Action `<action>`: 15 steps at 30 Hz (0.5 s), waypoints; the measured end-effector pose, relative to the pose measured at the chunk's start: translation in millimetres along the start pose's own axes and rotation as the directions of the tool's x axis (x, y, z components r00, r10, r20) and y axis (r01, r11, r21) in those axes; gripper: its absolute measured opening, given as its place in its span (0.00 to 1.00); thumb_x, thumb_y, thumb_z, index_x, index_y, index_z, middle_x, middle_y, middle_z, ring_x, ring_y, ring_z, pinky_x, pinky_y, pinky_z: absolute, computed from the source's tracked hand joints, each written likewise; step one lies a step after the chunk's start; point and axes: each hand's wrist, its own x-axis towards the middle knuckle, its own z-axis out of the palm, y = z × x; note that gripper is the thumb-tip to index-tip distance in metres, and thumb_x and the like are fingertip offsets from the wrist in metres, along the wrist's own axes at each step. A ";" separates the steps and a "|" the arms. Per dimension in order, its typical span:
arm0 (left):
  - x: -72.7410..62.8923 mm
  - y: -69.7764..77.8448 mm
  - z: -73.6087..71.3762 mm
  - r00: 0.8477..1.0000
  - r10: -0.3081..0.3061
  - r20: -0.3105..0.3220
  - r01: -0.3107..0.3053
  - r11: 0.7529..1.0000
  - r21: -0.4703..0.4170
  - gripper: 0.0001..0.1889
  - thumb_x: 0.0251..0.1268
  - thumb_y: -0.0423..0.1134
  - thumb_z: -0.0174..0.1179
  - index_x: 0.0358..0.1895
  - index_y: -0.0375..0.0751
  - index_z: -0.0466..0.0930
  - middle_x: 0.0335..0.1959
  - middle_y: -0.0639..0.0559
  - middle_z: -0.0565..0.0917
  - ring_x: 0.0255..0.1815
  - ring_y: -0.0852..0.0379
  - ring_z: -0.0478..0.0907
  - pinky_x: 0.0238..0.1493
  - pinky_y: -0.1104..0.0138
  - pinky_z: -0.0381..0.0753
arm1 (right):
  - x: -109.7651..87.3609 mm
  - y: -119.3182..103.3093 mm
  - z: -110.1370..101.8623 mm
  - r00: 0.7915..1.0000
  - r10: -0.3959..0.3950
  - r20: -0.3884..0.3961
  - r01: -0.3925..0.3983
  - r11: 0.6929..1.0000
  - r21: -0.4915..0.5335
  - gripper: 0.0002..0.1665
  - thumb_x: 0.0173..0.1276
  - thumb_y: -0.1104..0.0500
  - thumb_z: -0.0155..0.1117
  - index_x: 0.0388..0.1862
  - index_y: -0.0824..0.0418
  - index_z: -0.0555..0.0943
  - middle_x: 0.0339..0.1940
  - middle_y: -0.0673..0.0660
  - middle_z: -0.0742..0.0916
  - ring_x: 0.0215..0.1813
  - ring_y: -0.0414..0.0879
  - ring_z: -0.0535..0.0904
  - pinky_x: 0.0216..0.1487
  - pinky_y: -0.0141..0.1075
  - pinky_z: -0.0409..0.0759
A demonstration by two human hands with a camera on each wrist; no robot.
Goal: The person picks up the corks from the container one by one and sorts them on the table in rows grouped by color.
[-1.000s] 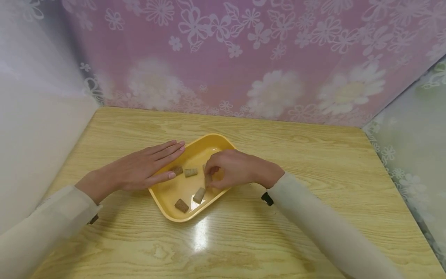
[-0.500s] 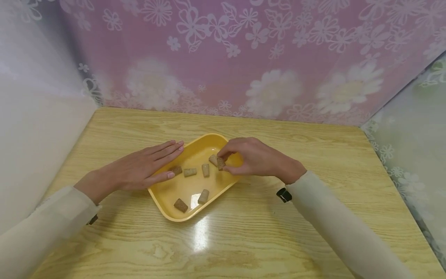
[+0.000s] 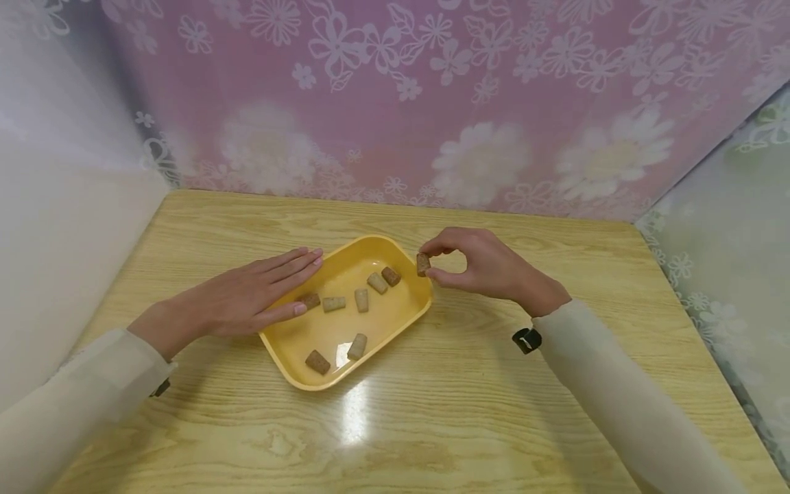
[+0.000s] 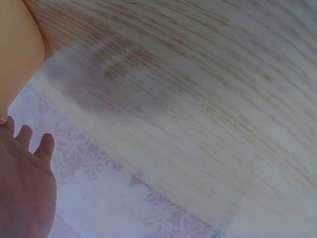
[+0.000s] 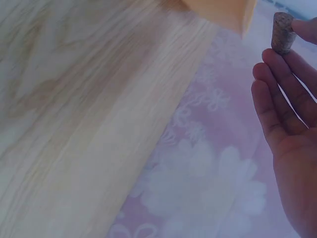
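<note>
Held cork: one, brown [image 3: 422, 265], just beside the tray's right end in the head view; whether over the rim or past it, I cannot tell.
Long axis: roughly from fingertip to thumb, the narrower end toward the fingers in the right wrist view.
Right hand: [image 3: 487, 267] grip closed in a pinch on the held cork, so nearer to it.
Left hand: [image 3: 247, 295] well apart, across the tray; flat on its left side, fingers straight, gripping nothing.
Tray: one, yellow [image 3: 395, 305], set slantwise, the held cork lying to its right.
Pale corks: four [image 3: 361, 300], on the tray's floor.
Brown corks: three in the tray [image 3: 391, 276], one beside the left thumb.
Worktop: one, wood-grained [image 3: 481, 398].
Backdrop: pink, flowered [image 3: 395, 123], behind the worktop.
</note>
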 end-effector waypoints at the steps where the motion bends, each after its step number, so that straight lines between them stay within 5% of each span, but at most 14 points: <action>1: -0.1 0.3 -0.5 1.000 0.001 0.002 -0.001 1.000 -0.002 0.39 0.91 0.62 0.41 0.92 0.54 0.38 0.94 0.57 0.40 0.94 0.48 0.41 0.90 0.43 0.54 | -1.5 3.0 0.2 1.000 0.005 -0.007 -0.005 1.000 -0.001 0.18 0.74 0.55 0.77 0.60 0.56 0.89 0.56 0.52 0.92 0.56 0.50 0.88 0.61 0.51 0.89; 15: 0.2 0.7 -1.3 1.000 0.000 -0.001 0.000 1.000 0.011 0.40 0.91 0.62 0.41 0.92 0.54 0.38 0.94 0.56 0.41 0.94 0.49 0.40 0.90 0.43 0.54 | -21.8 43.9 6.7 0.986 0.169 0.009 -0.169 0.985 0.039 0.19 0.77 0.55 0.73 0.62 0.59 0.89 0.57 0.56 0.92 0.58 0.56 0.87 0.64 0.58 0.86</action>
